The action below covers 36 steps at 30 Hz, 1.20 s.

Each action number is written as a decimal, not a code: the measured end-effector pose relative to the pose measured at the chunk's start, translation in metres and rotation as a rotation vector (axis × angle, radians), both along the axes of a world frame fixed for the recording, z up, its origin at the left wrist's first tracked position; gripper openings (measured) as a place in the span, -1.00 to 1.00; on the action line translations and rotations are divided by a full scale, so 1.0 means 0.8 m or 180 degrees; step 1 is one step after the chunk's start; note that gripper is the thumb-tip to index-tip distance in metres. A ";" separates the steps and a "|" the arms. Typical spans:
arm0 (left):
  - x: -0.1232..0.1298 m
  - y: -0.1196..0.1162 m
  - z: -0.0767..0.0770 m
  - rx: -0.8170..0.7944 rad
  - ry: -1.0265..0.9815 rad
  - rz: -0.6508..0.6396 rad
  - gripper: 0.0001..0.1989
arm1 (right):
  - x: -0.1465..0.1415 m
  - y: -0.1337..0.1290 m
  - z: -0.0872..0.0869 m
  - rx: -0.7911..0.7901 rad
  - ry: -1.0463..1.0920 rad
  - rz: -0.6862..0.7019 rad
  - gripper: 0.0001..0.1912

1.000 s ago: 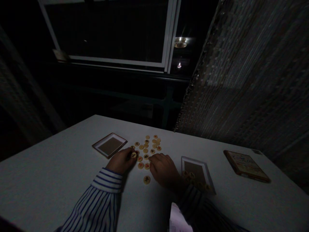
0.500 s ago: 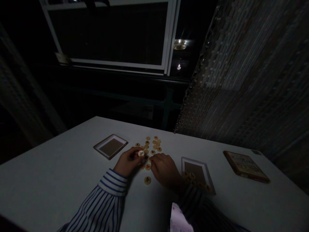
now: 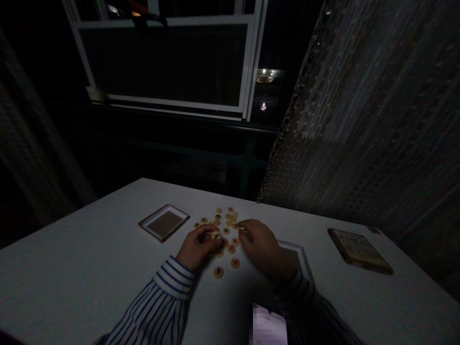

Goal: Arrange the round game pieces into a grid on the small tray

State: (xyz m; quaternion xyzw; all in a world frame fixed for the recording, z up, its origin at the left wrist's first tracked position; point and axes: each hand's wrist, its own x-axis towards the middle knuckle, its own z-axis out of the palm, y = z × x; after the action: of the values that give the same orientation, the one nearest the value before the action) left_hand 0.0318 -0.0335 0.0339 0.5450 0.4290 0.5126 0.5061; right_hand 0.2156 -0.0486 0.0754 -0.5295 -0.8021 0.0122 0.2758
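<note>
My left hand (image 3: 197, 247) is closed on a round wooden Chinese chess piece (image 3: 215, 235) marked in black, held up between thumb and fingers. My right hand (image 3: 260, 247) hovers at the right side of the loose pieces, thumb and index finger apart. Its fingertips are beside a red-marked piece (image 3: 235, 226); whether they touch it I cannot tell. Several more pieces lie scattered between and beyond my hands, some with blank sides up. Nearer to me lie a black-marked piece (image 3: 218, 272) and a red-marked piece (image 3: 235, 263).
On the white table (image 3: 89, 268), a shallow box tray (image 3: 163, 238) stands at the left. Another tray (image 3: 305, 258) is partly hidden behind my right forearm. A flat printed box (image 3: 361, 249) lies at the right. A pinkish sheet-like object (image 3: 269, 326) is at the bottom edge.
My right hand has moved away from my left, toward the far right side of the pieces. A red-marked piece now lies near the front. My left hand keeps its piece. The view has tilted slightly.
</note>
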 end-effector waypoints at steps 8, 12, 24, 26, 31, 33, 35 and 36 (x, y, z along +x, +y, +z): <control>0.012 -0.004 -0.001 -0.0097 -0.0037 0.0054 -0.66 | 0.038 -0.022 0.020 0.0030 -0.0042 -0.0209 -0.72; 0.017 -0.005 -0.001 -0.0110 -0.0077 0.0077 -0.66 | 0.054 -0.028 0.023 0.0047 -0.0138 -0.0273 -0.72; 0.041 -0.009 -0.004 0.0010 -0.0057 0.0016 -0.73 | 0.072 -0.036 0.039 -0.0046 -0.0425 -0.0285 -0.70; 0.047 -0.011 0.001 0.0059 -0.0012 -0.0039 -0.74 | 0.075 -0.037 0.042 -0.0010 -0.0429 -0.0285 -0.70; 0.067 -0.015 0.011 0.0101 0.0158 -0.0002 -0.73 | 0.080 -0.040 0.046 0.0016 -0.0452 -0.0311 -0.71; 0.075 -0.016 0.013 0.0120 0.0211 0.0015 -0.73 | 0.082 -0.041 0.048 0.0015 -0.0468 -0.0323 -0.71; 0.083 -0.015 0.015 0.0139 0.0222 -0.0001 -0.73 | 0.084 -0.042 0.050 0.0020 -0.0481 -0.0325 -0.71; 0.086 -0.015 0.017 0.0156 0.0199 -0.0011 -0.74 | 0.085 -0.043 0.051 0.0027 -0.0482 -0.0321 -0.71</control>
State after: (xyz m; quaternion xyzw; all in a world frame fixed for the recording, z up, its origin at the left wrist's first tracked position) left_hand 0.1009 -0.0456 0.0474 0.5737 0.4309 0.5048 0.4799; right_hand 0.2834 -0.0827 0.1160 -0.5675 -0.7930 -0.0451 0.2169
